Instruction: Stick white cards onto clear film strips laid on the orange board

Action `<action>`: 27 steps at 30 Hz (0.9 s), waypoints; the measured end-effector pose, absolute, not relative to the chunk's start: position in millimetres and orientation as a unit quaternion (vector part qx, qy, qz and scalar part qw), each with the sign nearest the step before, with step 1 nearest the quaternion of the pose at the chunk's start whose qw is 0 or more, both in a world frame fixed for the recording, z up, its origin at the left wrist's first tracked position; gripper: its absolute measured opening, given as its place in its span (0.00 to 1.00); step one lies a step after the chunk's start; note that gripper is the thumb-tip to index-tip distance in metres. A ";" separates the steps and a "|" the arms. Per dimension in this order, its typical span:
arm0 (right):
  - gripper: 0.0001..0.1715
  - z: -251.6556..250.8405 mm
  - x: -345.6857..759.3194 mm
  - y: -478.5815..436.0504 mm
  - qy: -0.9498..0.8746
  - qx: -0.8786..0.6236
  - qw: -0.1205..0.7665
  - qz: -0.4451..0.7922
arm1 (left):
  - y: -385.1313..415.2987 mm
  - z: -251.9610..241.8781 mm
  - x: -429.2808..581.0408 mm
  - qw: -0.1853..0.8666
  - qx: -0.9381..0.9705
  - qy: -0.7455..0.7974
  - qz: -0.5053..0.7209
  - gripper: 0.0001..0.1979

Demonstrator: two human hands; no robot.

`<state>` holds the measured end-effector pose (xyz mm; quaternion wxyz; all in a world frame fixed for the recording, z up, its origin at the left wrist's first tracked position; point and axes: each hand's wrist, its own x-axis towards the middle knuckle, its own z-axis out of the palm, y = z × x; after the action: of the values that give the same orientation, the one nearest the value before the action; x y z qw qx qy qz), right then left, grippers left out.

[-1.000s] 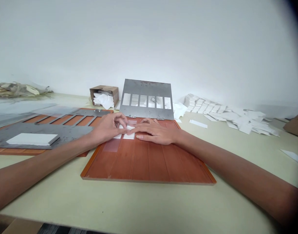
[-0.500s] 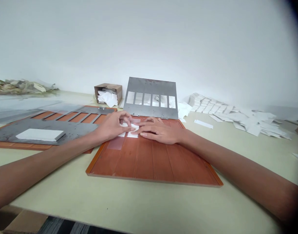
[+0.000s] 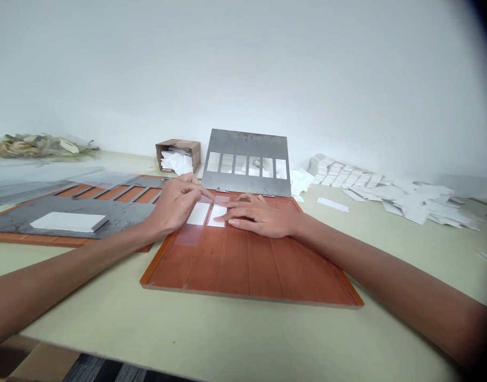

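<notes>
A reddish-brown grooved board (image 3: 251,265) lies in front of me. Side by side near its far left are two white cards (image 3: 199,214) (image 3: 216,216), and clear strips of film (image 3: 188,236) show around them. My left hand (image 3: 177,204) is over the board's left edge, its index finger stretched out to the far end of the cards and its other fingers curled; nothing shows in its grip. My right hand (image 3: 261,215) lies flat with fingers spread, fingertips on the right-hand card. Hinged at the board's far edge, a grey metal plate with cut-out windows (image 3: 249,140) stands raised.
On the left, a second board with a grey slotted plate (image 3: 124,215) bears a white stack of cards (image 3: 68,222). Clear sheets (image 3: 36,180) lie behind it. A cardboard box (image 3: 197,154) holds white paper. White card stacks (image 3: 339,171) and loose pieces (image 3: 418,204) lie at right.
My left hand has released its pinch on the white card and shifted left, its index finger now stretched out. Both cards lie flat and show more. My right hand has barely moved.
</notes>
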<state>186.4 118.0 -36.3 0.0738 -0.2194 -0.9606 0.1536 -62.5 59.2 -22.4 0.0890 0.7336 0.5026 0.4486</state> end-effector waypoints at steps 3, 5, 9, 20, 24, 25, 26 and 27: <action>0.28 -37.6 186.7 119.3 -0.962 -0.210 0.080 0.153 | 60.5 -22.7 -64.0 0.086 0.731 0.517 0.437 0.18; 0.28 -37.9 186.7 119.5 -0.962 -0.209 0.083 0.153 | 62.4 -23.1 -65.2 0.085 0.732 0.528 0.422 0.19; 0.28 -37.2 186.5 119.0 -0.963 -0.203 0.084 0.155 | 66.6 -24.4 -66.2 0.090 0.745 0.538 0.384 0.17; 0.29 -35.2 185.7 119.7 -0.963 -0.197 0.073 0.166 | 65.1 -23.4 -63.2 0.075 0.761 0.568 0.304 0.12; 0.29 -36.0 187.0 119.9 -0.959 -0.208 0.076 0.177 | 63.8 -22.1 -65.6 0.057 0.768 0.568 0.290 0.12; 0.29 -36.4 187.2 120.2 -0.959 -0.209 0.076 0.177 | 64.0 -22.2 -66.6 0.058 0.771 0.567 0.286 0.12; 0.29 -36.7 187.3 120.4 -0.959 -0.210 0.076 0.176 | 64.2 -22.3 -67.5 0.059 0.773 0.565 0.281 0.12; 0.30 -37.0 187.4 120.6 -0.958 -0.212 0.076 0.177 | 64.3 -22.5 -68.2 0.062 0.776 0.563 0.277 0.13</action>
<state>187.4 120.6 -37.0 0.0760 -0.2121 -0.9581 0.1768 -68.2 64.3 -22.5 0.0618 0.7763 0.5630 0.2767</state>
